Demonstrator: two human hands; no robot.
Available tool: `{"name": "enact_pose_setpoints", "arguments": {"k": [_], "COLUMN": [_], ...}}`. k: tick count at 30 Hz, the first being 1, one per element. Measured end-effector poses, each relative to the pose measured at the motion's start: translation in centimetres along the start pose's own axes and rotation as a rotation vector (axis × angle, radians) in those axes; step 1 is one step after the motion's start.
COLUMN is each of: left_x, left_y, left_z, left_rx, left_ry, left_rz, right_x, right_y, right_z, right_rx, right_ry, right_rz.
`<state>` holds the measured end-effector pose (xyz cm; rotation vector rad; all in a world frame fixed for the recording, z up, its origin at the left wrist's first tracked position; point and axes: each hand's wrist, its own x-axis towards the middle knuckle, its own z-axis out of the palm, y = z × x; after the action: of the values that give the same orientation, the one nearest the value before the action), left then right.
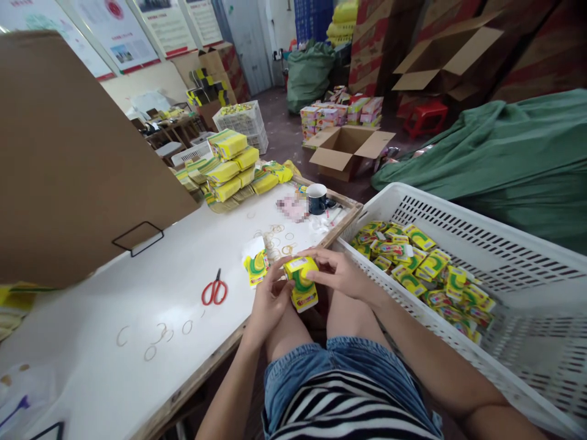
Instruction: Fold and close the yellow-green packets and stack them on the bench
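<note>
Between both hands, above my lap at the table's edge, is a small yellow-and-green carton [301,282]. My left hand [271,294] grips its left side with thumb and fingers. From the right, my right hand [337,272] has its fingers pressed on the carton's upper right part. Just left of the hands, another yellow-and-green carton [257,267] lies on the white table [183,342] with a white flap showing. Red-handled scissors [214,290] rest farther left. Several rubber bands [277,235] are scattered beyond the hands.
A white crate [518,247] holding several small cartons [431,263] stands at the right. Stacked yellow bundles [229,165] and a dark mug [316,199] are on the table's far side. A large cardboard sheet [82,153] stands at the left. Behind are an open box [342,162] and green sacks [499,146].
</note>
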<state>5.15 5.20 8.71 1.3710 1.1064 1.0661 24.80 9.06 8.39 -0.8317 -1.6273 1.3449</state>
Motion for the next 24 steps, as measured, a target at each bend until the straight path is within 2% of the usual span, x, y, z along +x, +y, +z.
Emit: {"name": "enact_pose_setpoints", "arguments": {"k": [2, 5, 8, 14, 18, 20, 24], "left_x": [0.0, 0.0, 0.0, 0.4, 0.8, 1.1, 1.5], "left_y": [0.1, 0.2, 0.2, -0.4, -0.8, -0.8, -0.8], "left_z": [0.2, 0.5, 0.6, 1.0, 1.1, 0.8, 0.4], "left_rx": [-0.016, -0.040, -0.056, -0.071, -0.063, -0.092, -0.163], "left_ry": [-0.016, -0.061, -0.055, -0.047, -0.053, -0.060, -0.116], "left_rz": [-0.004, -0.017, -0.025, -0.049, -0.053, -0.045, -0.071], "right_x": [0.2, 0.5, 0.6, 0.4, 0.5, 0.4, -0.5], "right_y": [0.1, 0.4, 0.6, 0.9, 1.7, 2.0, 2.9], "right_z": [0.2, 0.4, 0.8, 1.4, 0.9, 0.4, -0.1], "right_rx": [-0.063, -0.224, -0.353, -0.407, -0.498, -0.488, -0.291], "right_ry": [-0.003, 0.063, 0.119, 0.138, 0.156, 0.150, 0.164], "right_rz": [0.039, 0.040, 0.042, 0.089, 0.077, 0.042, -0.033]}}
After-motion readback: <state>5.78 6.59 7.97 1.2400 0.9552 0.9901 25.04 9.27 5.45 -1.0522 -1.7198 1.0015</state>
